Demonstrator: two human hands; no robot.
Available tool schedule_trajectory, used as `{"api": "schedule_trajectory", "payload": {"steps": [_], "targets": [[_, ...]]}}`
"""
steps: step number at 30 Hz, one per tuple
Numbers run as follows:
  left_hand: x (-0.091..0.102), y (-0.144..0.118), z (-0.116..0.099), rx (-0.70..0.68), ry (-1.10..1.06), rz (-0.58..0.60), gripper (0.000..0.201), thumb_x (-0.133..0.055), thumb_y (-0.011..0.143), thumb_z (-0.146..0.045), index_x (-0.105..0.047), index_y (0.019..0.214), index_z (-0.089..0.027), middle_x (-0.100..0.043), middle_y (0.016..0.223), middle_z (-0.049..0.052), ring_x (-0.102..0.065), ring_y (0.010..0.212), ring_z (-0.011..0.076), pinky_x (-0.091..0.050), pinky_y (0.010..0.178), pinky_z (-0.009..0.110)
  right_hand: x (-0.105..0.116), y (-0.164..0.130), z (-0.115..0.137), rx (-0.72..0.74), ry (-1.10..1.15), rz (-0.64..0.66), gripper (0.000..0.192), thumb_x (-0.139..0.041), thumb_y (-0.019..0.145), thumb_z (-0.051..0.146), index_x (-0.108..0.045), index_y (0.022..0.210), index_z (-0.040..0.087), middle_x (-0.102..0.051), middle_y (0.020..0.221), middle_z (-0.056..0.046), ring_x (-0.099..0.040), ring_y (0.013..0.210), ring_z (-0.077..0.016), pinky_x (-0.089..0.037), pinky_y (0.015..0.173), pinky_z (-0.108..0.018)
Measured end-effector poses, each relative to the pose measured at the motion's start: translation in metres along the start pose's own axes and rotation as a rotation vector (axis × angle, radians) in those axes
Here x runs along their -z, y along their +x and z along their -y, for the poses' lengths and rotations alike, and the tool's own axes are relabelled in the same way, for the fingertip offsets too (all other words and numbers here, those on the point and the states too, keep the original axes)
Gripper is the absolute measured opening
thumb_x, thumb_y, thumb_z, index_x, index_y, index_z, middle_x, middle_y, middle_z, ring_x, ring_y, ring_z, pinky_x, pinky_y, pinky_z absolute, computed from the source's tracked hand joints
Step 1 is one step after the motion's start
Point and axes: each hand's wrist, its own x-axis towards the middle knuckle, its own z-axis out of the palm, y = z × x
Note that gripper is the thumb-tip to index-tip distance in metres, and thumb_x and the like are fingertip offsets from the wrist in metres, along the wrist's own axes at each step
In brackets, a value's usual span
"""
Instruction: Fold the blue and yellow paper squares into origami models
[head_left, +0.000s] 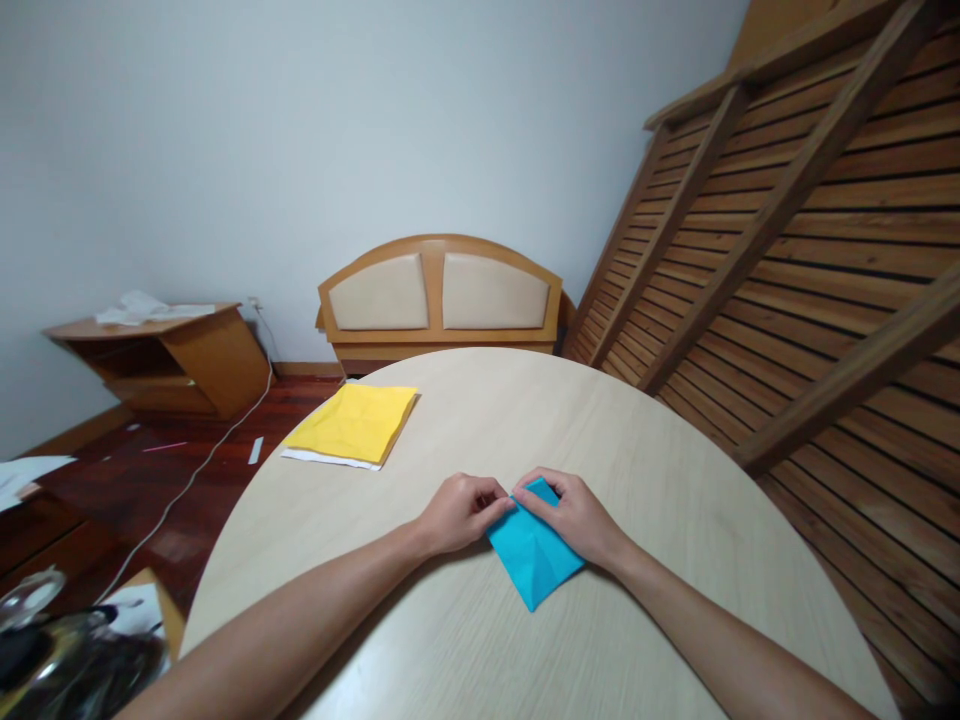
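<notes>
**Both hands on a folded blue paper at the table's near middle**

Blue paper (534, 548): folded into a kite-like shape, lying flat on the round pale wooden table (675, 480), its sharp point aimed toward the person. It sits near the middle of the table's near half, between the two hands.

Left hand (459, 512): resting on the table at the paper's upper left corner. Fingers curled in narrow, tips pinched at the paper's top edge; thumb and forefinger appear to grip that edge.

Right hand (576, 515): lying over the paper's upper right part, fingers bent and close together, pressing down on the top corner. Fingertips of the two hands nearly meet above the paper.

Both forearms bare, reaching in from the lower edge of the view.

Surroundings: a stack of yellow paper (352, 422) with a white sheet under it lies on the table's far left side, well apart from the hands. Beyond the table, a wooden headboard (440, 293) with two beige panels leans at the wall. A slatted wooden frame (787, 220) stands tilted on the right. A low wooden shelf (161, 358) stands at left; a white cable (202, 465) runs over the dark floor.
</notes>
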Motion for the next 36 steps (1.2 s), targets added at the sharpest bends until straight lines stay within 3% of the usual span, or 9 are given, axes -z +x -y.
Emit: {"api": "schedule_trajectory", "payload": {"steps": [9, 17, 20, 23, 26, 30, 36], "targets": [[0.003, 0.005, 0.001, 0.067, -0.042, -0.02, 0.031, -0.054, 0.094, -0.038, -0.074, 0.097, -0.015, -0.074, 0.081, 0.004, -0.062, 0.068, 0.0139, -0.044, 0.063, 0.022, 0.011, 0.008, -0.008, -0.036, 0.013, -0.067, 0.037, -0.057, 0.089, 0.051, -0.072, 0.084, 0.018, -0.072, 0.084, -0.005, -0.065, 0.084, -0.0226, -0.047, 0.077, -0.031], [0.006, 0.007, 0.005, 0.105, 0.006, -0.067, 0.034, -0.05, 0.096, -0.038, -0.075, 0.099, -0.016, -0.075, 0.084, 0.005, -0.064, 0.071, 0.0164, -0.045, 0.065, 0.024, 0.013, 0.008, -0.017, -0.092, 0.082, -0.066, 0.05, -0.044, 0.095, 0.056, -0.07, 0.085, 0.015, -0.067, 0.073, -0.004, -0.061, 0.069, -0.0203, -0.045, 0.061, -0.029], [0.007, 0.008, 0.009, 0.123, 0.079, -0.107, 0.035, -0.046, 0.098, -0.037, -0.075, 0.102, -0.018, -0.076, 0.092, 0.006, -0.067, 0.079, 0.0185, -0.046, 0.07, 0.026, 0.016, 0.007, -0.018, -0.043, -0.029, -0.177, 0.044, -0.045, 0.096, 0.052, -0.07, 0.102, 0.017, -0.072, 0.095, -0.008, -0.065, 0.088, -0.024, -0.051, 0.075, -0.034], [0.008, 0.009, 0.015, 0.175, 0.185, -0.166, 0.034, -0.046, 0.098, -0.037, -0.075, 0.105, -0.02, -0.075, 0.096, 0.006, -0.067, 0.082, 0.0198, -0.047, 0.071, 0.027, 0.017, 0.004, -0.014, 0.126, -0.284, -0.245, 0.035, -0.049, 0.097, 0.043, -0.066, 0.118, 0.021, -0.067, 0.122, -0.01, -0.06, 0.112, -0.0266, -0.047, 0.097, -0.042], [0.008, 0.009, 0.019, 0.216, 0.28, -0.205, 0.031, -0.049, 0.097, -0.036, -0.073, 0.109, -0.022, -0.073, 0.096, 0.007, -0.067, 0.082, 0.0199, -0.048, 0.074, 0.029, 0.01, 0.0, -0.008, 0.254, -0.48, -0.096, 0.032, -0.049, 0.097, 0.037, -0.066, 0.123, 0.025, -0.067, 0.125, -0.008, -0.057, 0.119, -0.027, -0.042, 0.105, -0.047], [0.009, 0.009, 0.018, 0.185, 0.347, -0.191, 0.028, -0.051, 0.096, -0.033, -0.071, 0.112, -0.022, -0.07, 0.092, 0.007, -0.066, 0.084, 0.0205, -0.05, 0.079, 0.031, -0.004, -0.005, -0.009, 0.213, -0.621, 0.095, 0.051, -0.055, 0.093, 0.045, -0.054, 0.14, 0.024, -0.053, 0.145, -0.01, -0.047, 0.132, -0.0293, -0.038, 0.109, -0.049], [0.009, 0.007, 0.012, -0.075, 0.442, -0.151, 0.025, -0.052, 0.094, -0.026, -0.067, 0.113, -0.017, -0.068, 0.114, 0.01, -0.06, 0.106, 0.0235, -0.047, 0.094, 0.036, -0.008, -0.007, -0.022, 0.075, -0.68, 0.227, 0.074, -0.045, 0.093, 0.064, -0.04, 0.15, 0.018, -0.033, 0.159, -0.01, -0.025, 0.148, -0.0282, -0.02, 0.12, -0.047]]}}
